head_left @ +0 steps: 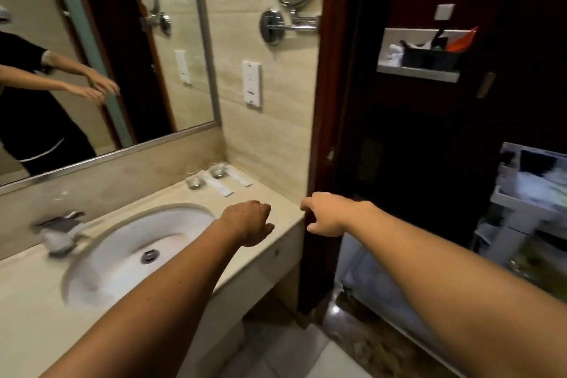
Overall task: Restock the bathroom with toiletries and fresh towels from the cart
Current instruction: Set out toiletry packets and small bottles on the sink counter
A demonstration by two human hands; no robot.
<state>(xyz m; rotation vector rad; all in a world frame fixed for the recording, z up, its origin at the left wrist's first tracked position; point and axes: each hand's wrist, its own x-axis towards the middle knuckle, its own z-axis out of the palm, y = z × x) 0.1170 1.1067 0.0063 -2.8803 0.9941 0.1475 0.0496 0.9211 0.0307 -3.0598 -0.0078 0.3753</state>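
The fingers of the left hand (pixel 250 222) curl down and away from the camera, so what lies under them, if anything, cannot be told. The right hand (pixel 326 213) shows only its back and a fingertip or two — the rest is turned away. The faucet (pixel 59 232) is smeared by motion blur, its shape unclear. The cart (pixel 527 193) is cut off by the right edge and blurred — its contents read only as pale and dark patches. Items in the wall shelf (pixel 420 54) are too small to name. The sachets (pixel 225 182) by the glasses (pixel 205 175) carry no readable print. The mirror (pixel 101 49) runs off the left and top edges.
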